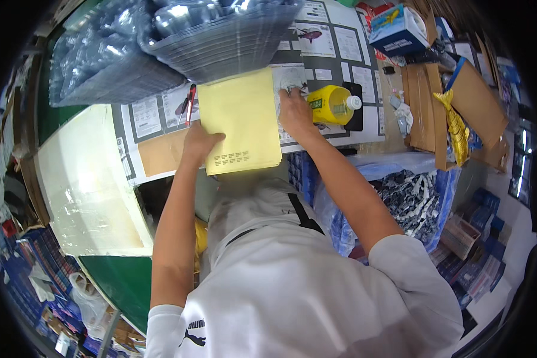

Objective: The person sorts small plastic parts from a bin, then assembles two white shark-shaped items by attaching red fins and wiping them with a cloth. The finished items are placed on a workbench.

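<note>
Left hand [200, 144] is being clamped on the left edge of the yellow papers [241, 116], seemingly for steadiness, where they are being supported at the table's [371, 122] front edge; beside the yellow bottle [331, 105], the right hand [296, 112] is being held, its closure impossible to tell.

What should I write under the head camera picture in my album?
Left hand on yellow sheets, right hand between them and a yellow bottle, clear plastic trays stacked beyond.

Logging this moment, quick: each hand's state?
Left hand: on yellow paper; can't tell if gripping.
Right hand: curled beside bottle; can't tell if holding anything.
</note>
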{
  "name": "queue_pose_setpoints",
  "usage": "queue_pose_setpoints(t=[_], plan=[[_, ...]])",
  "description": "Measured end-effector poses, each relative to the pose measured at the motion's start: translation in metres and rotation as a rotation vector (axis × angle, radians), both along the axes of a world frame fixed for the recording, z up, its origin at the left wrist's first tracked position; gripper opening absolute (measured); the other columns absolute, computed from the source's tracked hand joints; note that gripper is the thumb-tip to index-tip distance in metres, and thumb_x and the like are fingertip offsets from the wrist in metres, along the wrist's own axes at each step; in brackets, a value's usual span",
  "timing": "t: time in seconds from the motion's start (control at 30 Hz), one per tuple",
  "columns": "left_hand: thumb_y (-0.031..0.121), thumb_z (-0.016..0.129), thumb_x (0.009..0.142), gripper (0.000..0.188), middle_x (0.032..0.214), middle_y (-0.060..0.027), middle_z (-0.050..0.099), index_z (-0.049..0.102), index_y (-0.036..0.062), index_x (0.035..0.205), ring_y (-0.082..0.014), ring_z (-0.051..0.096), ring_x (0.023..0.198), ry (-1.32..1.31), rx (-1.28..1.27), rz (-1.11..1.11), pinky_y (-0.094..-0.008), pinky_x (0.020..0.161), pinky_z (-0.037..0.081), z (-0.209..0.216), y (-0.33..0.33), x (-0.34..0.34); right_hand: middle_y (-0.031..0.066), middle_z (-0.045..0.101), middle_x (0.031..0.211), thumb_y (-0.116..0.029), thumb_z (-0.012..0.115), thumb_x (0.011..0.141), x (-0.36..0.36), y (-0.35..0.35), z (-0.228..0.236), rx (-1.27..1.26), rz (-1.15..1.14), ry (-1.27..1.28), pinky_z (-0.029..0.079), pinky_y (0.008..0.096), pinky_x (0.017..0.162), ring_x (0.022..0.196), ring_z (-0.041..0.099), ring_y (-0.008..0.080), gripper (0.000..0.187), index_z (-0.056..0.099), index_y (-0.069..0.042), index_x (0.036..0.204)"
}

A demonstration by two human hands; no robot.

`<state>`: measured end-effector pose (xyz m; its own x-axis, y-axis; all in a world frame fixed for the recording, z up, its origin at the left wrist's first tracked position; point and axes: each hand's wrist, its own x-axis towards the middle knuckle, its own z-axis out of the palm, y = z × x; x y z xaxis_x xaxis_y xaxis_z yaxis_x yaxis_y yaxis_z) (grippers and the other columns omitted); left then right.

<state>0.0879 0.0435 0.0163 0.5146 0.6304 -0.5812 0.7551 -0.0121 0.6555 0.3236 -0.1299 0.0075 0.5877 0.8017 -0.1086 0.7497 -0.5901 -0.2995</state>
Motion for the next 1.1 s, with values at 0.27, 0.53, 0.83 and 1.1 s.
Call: queue_pose_setpoints(t=[0.27, 0.53, 0.83, 1.1], plan=[[0.013, 0.074, 0.078, 0.041, 0.119, -0.0218, 0.061, 0.059, 0.0084, 0.116, -0.0430, 0.065, 0.100, 0.085, 0.741, -0.338, -0.0525, 0.080, 0.056, 0.013, -0.047, -0.015, 0.0223, 0.061, 0.111, -0.001, 0.059, 0.089, -0.025, 0.014, 0.020, 0.248, -0.070, 0.026, 0.057, 0.0503, 0.084, 0.098, 0.067, 0.0437, 0.030, 0.065, 0.000, 0.119], [0.008, 0.069, 0.083, 0.038, 0.132, -0.0185, 0.059, 0.064, 0.0054, 0.121, -0.0384, 0.062, 0.115, -0.044, 0.759, -0.483, -0.0475, 0.093, 0.055, 0.019, -0.084, -0.030, 0.0164, 0.065, 0.108, -0.007, 0.062, 0.086, -0.082, 0.057, -0.003, 0.236, 0.449, 0.111, 0.055, 0.0480, 0.086, 0.105, 0.065, 0.0368, 0.020, 0.068, -0.003, 0.104], [0.009, 0.076, 0.085, 0.045, 0.141, -0.0214, 0.055, 0.063, 0.0070, 0.127, -0.0413, 0.056, 0.128, -0.071, 0.648, -0.256, -0.0468, 0.104, 0.050, 0.037, -0.116, -0.091, 0.0235, 0.059, 0.114, -0.009, 0.059, 0.094, -0.013, -0.025, -0.004, 0.129, -0.114, -0.006, 0.054, 0.0518, 0.085, 0.103, 0.062, 0.0451, 0.019, 0.060, 0.002, 0.110], [0.015, 0.074, 0.089, 0.034, 0.122, -0.0210, 0.066, 0.070, 0.0043, 0.121, -0.0409, 0.066, 0.107, 0.121, 0.422, -0.016, -0.0458, 0.089, 0.056, 0.053, -0.127, -0.149, 0.0302, 0.058, 0.123, -0.010, 0.062, 0.092, -0.009, -0.002, 0.021, 0.172, -0.151, 0.061, 0.051, 0.0526, 0.093, 0.112, 0.060, 0.0487, 0.040, 0.059, 0.000, 0.131]])
